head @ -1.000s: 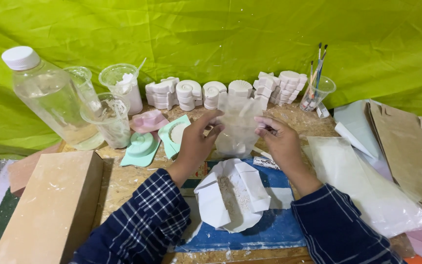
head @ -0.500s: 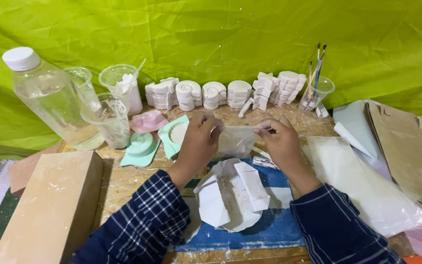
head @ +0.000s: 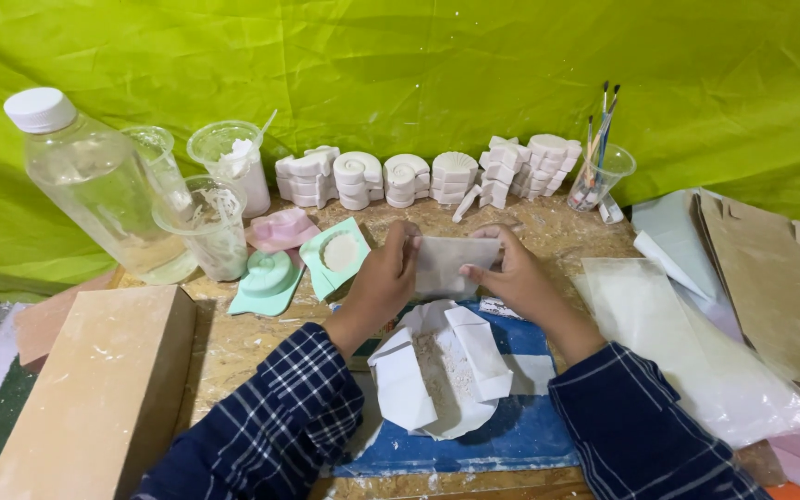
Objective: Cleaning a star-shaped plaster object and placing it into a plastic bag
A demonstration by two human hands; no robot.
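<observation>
Both hands, left hand (head: 383,278) and right hand (head: 509,275), pinch opposite edges of a thin, limp, light plastic bag (head: 454,263); it likely needs edge grips to stay taut.

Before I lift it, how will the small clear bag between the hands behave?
The bag looks thin and see-through, so it is probably floppy and very light. It bends between the left hand and right hand, so it likely sags if held by one edge.
</observation>
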